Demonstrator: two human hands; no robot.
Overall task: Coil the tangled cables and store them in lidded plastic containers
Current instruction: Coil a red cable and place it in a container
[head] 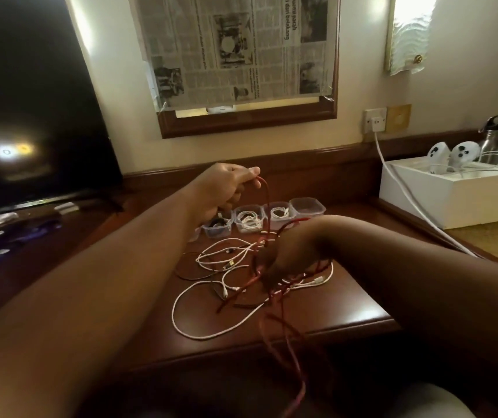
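Note:
My left hand point(226, 188) is raised over the desk and pinches one end of a red cable point(266, 203). The cable drops to my right hand point(284, 254), which grips several red loops low over the desk; more red cable hangs past the front edge. A tangle of white cables point(211, 297) and a dark cable point(190, 273) lies on the wooden desk point(347, 303). Behind stand several small clear plastic containers: one point(217, 228) with a dark cable, two point(249, 220) with white cables, and one point(306, 208) that looks empty. I see no lids on them.
A dark TV screen point(30, 116) stands at the left with small items on the desk below it. At the right sits a white box point(447, 197) with white controllers and a metal bottle point(492, 137). A white power cord point(407, 194) runs from the wall socket.

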